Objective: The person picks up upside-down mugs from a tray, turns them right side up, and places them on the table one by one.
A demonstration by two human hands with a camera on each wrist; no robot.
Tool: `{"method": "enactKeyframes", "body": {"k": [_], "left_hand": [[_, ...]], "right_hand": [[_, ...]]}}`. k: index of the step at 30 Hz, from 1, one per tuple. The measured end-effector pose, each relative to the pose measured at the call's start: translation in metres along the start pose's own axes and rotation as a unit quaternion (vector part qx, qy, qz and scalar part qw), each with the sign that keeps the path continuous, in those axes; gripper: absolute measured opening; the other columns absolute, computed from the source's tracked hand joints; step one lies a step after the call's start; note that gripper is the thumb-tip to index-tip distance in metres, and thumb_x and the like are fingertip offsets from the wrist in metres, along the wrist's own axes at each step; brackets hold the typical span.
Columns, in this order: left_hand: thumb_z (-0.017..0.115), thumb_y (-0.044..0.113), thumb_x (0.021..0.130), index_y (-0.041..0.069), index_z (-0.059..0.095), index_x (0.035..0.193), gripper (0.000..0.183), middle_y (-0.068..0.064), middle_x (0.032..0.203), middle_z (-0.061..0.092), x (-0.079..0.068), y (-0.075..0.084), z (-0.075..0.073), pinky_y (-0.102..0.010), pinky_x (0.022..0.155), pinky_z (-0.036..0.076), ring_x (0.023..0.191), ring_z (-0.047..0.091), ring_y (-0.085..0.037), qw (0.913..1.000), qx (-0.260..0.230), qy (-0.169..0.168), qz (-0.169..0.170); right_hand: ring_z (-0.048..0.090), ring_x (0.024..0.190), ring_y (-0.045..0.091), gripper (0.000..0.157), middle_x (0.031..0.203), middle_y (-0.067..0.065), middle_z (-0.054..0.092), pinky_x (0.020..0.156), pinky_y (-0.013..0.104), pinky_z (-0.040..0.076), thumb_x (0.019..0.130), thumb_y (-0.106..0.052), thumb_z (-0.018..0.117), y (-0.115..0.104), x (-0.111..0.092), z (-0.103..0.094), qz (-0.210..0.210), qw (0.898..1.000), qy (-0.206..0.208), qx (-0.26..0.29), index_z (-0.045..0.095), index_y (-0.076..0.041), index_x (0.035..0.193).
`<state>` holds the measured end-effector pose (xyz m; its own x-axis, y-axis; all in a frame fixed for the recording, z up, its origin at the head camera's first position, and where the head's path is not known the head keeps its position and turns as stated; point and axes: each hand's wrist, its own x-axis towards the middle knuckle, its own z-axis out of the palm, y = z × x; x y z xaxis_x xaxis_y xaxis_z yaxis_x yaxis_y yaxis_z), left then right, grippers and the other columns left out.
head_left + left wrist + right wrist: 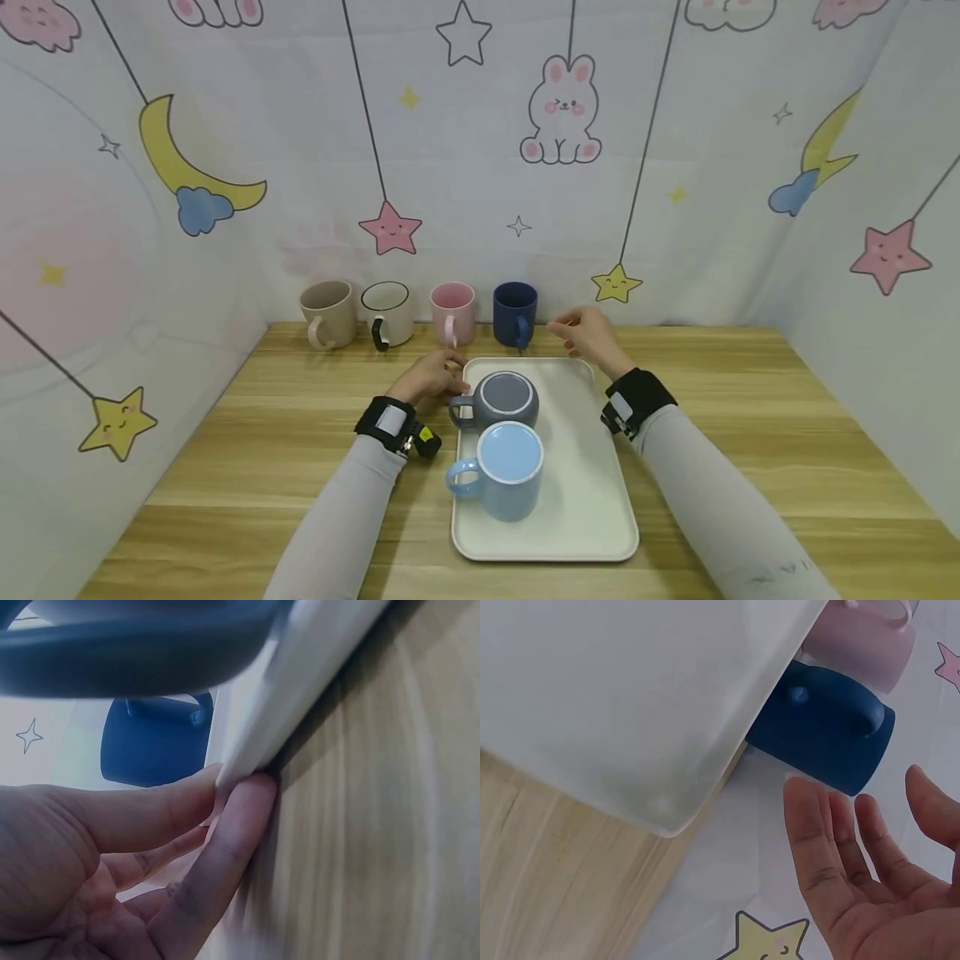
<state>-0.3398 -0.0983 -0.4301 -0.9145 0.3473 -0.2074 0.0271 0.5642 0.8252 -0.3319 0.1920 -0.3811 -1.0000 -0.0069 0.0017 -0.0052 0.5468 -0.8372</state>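
Observation:
A cream rectangular tray [581, 483] lies on the table with two upturned mugs on it, a dark grey mug [507, 398] and, nearer me, a light blue mug [512, 479]. Both handles point left. My left hand [432, 377] pinches the tray's far left edge; the left wrist view shows the thumb and a finger on either side of the rim [289, 697]. Beyond the far right corner, my right hand [591, 337] holds nothing, its fingers loosely bent. It is nearest to a navy mug [514, 313], apart from it in the right wrist view.
Along the back wall stand a beige mug [330, 314], a white mug with a black handle [390, 315], a pink mug [453, 313] and the navy mug, all upright. A printed cloth [480, 167] hangs behind the wooden table [735, 417] and along both sides.

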Motion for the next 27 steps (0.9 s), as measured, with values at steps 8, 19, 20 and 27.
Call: {"method": "enactKeyframes", "body": {"k": [8,19,20,27], "left_hand": [[0.076,0.001,0.093,-0.004,0.06,0.136,0.046,-0.007,0.087,0.059,-0.001,-0.002,-0.001,-0.021,0.061,0.055,0.07,0.06,-0.014,1.0,0.002,0.003,0.002],[0.076,0.001,0.093,-0.003,0.061,0.135,0.046,-0.006,0.083,0.058,-0.001,0.002,0.001,-0.02,0.059,0.054,0.067,0.059,-0.013,1.0,-0.002,-0.001,-0.001],[0.076,0.001,0.093,-0.004,0.06,0.135,0.046,-0.006,0.083,0.058,0.0,0.003,0.001,-0.02,0.059,0.054,0.067,0.059,-0.013,1.0,-0.002,-0.001,-0.001],[0.077,0.001,0.092,-0.004,0.061,0.134,0.045,-0.006,0.083,0.058,0.0,0.002,0.001,-0.02,0.059,0.054,0.067,0.059,-0.013,1.0,0.006,0.004,0.002]], "right_hand": [[0.065,0.093,0.034,0.037,0.117,0.024,0.065,0.076,0.039,0.064,0.105,-0.022,0.065,0.008,-0.006,-0.009,0.019,1.0,-0.013,-0.009,0.065,0.008,0.127],[0.063,0.089,0.033,0.037,0.117,0.028,0.063,0.074,0.038,0.063,0.106,-0.019,0.062,0.019,-0.014,-0.024,0.009,1.0,0.0,-0.005,0.062,0.011,0.128],[0.063,0.088,0.032,0.038,0.117,0.028,0.063,0.074,0.038,0.063,0.106,-0.02,0.062,0.02,-0.016,-0.025,0.009,1.0,0.0,-0.006,0.062,0.011,0.129],[0.064,0.09,0.033,0.039,0.117,0.028,0.063,0.073,0.036,0.063,0.106,-0.022,0.062,0.027,-0.025,-0.031,0.015,1.0,0.015,-0.004,0.061,0.01,0.13]]}}
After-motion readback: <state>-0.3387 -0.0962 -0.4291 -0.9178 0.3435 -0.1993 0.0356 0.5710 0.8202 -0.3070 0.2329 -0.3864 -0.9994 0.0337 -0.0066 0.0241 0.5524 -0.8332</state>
